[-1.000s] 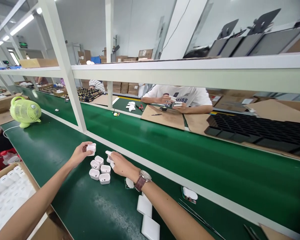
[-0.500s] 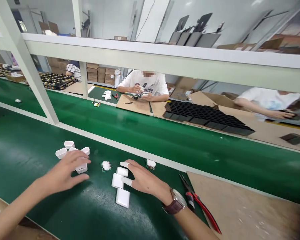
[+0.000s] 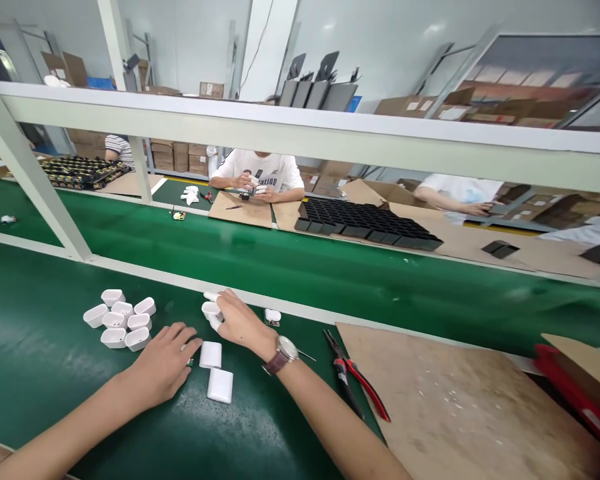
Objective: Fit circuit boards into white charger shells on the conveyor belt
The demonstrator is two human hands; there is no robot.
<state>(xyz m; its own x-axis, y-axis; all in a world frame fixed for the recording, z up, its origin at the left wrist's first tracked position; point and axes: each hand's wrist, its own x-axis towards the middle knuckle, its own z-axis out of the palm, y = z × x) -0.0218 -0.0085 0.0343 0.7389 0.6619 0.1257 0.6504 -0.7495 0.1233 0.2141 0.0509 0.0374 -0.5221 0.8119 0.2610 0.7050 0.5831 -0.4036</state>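
Observation:
My right hand, with white covers on two fingertips, grips a small white plastic shell between thumb and fingers, its opening partly showing. My left hand is curled palm down over a small circuit board; only an edge of the board and a bit of white show beneath the fingers. Between my hands and a little nearer to me lie two white rounded cases, an upper one and a lower one. To the left of my left hand stands a cluster of several open white shells.
Another circuit board with a white pad lies beyond my right wrist. Red-handled pliers rest beside a cardboard sheet. Across the green bench, a person handles parts near black trays. A white shelf beam crosses above.
My left hand has left the shell cluster and moved right onto the circuit board. My right hand has lifted one white shell away from the two cases. The view has turned right.

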